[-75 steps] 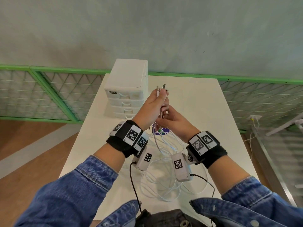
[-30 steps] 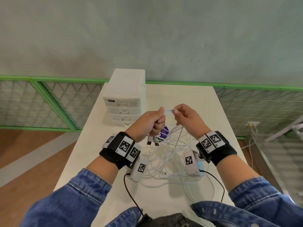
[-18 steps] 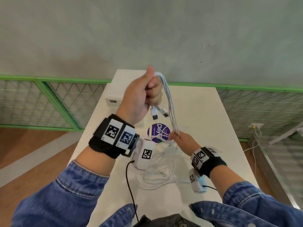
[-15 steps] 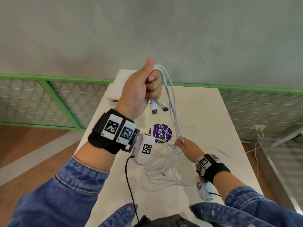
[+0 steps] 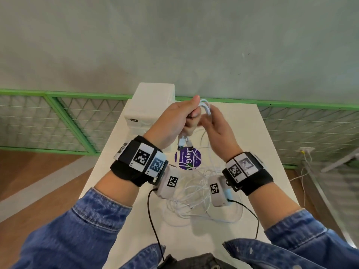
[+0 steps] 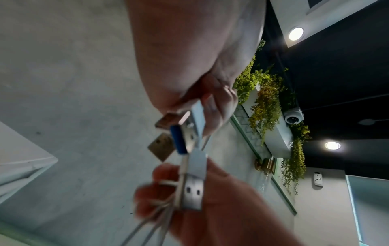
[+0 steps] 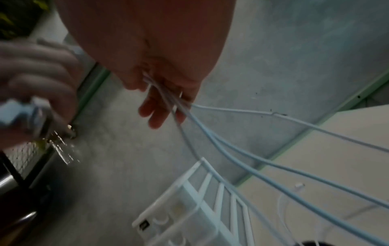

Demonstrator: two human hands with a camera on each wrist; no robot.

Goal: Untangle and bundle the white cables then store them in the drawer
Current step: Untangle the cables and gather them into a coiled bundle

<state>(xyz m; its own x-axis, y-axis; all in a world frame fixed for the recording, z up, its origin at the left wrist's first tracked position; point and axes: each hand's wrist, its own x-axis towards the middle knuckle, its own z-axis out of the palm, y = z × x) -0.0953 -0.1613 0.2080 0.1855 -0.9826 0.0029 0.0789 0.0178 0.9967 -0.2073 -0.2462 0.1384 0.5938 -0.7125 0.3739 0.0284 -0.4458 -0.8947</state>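
Over the table, my left hand [image 5: 179, 118] grips a folded bunch of white cables [image 5: 206, 106] in a fist, thumb up. Two USB plugs [image 5: 183, 143] hang below that fist; the left wrist view shows these plugs [image 6: 192, 133] close up and blurred. Just to the right, my right hand [image 5: 216, 124] holds the same strands. In the right wrist view the strands [image 7: 242, 149] run out from between its fingers [image 7: 156, 114] toward the table. The remaining cable lies in a loose tangle [image 5: 194, 195] under my wrists. The white drawer unit [image 5: 150, 105] stands at the back left, drawers shut.
A round purple sticker [image 5: 187, 158] lies on the white table [image 5: 258, 152] beneath the hands. A green mesh railing [image 5: 58, 121] runs behind the table below a grey wall. Black wrist-camera leads [image 5: 153, 220] hang toward my body. Wooden floor lies to the left.
My left hand has come down from its raised position. My right hand has risen from the tangle on the table up beside the left fist, still on the strands.
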